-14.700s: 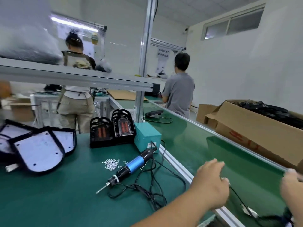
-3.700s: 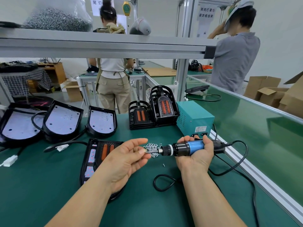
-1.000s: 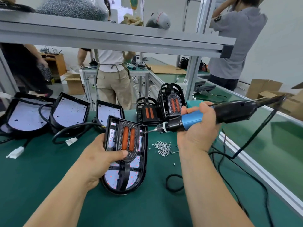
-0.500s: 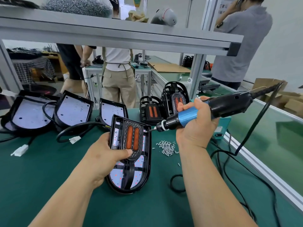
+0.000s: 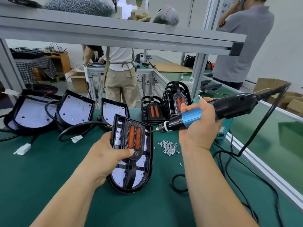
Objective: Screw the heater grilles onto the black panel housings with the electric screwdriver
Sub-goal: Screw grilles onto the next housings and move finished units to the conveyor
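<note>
At the near middle of the table (image 5: pixel 41 169), the electric screwdriver (image 5: pixel 193 117) has closed the last gap. Half a second ago its bit hung just off the black panel housing (image 5: pixel 150 161); now the tip meets the far right corner of the heater grille (image 5: pixel 133 136). A few seconds back the housing lay flat while a screw went onto the bit. It now stands tilted on its rounded near end. By my reading the first screw is about to be driven, so the fastening has barely begun.

The left hand (image 5: pixel 105 154) grips the housing's left edge, thumb pressed on the grille's lower end. The right hand (image 5: pixel 196 128) has its fingers (image 5: pixel 184 106) clenched round the blue barrel, with the cord trailing off right.

The housing is a black D-shaped shell holding a white board dotted with red. The grille sits inside with two orange bars and a black stem running toward the near end. Loose screws (image 5: pixel 168 146) lie just right of it.
</note>
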Demonstrator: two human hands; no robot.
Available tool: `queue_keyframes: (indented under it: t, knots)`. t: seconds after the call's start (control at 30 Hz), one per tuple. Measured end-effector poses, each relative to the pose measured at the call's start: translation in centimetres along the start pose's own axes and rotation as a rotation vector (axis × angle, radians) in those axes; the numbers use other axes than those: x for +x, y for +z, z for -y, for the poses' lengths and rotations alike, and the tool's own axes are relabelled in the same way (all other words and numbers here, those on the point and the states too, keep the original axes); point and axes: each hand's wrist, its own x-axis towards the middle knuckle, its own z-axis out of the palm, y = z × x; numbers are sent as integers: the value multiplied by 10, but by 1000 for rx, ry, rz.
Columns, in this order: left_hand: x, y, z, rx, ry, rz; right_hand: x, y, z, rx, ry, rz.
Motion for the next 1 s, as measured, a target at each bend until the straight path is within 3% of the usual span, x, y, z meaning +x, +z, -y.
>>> queue_keyframes:
  t: [0.33, 0.43, 0.53, 0.63, 0.73, 0.83, 0.9, 1.0]
  knots:
    - [3, -10, -2, -28, -188, 106, -1, -7, -2, 4, 85, -54]
    - [-5, -16, 4, 33, -299, 140, -1, -11, -4, -8, 175, -51]
    - [-14, -25, 5, 200, -290, 120, -2, -18, -6, -19, 258, -64]
    - [-21, -40, -9, 620, -202, -63, -5, -21, -8, -2, 303, -107]
    - [-20, -38, -25, 795, 218, -284, -5, -20, -7, 31, 331, -131]
    - [-14, -13, -33, 841, 467, -123, -5, -19, -5, 80, 357, -142]
    - [-10, 2, -28, 875, 488, -65, -5, -18, -3, 102, 373, -142]
    - [-4, 10, -18, 932, 509, -113, -4, -19, -2, 111, 373, -139]
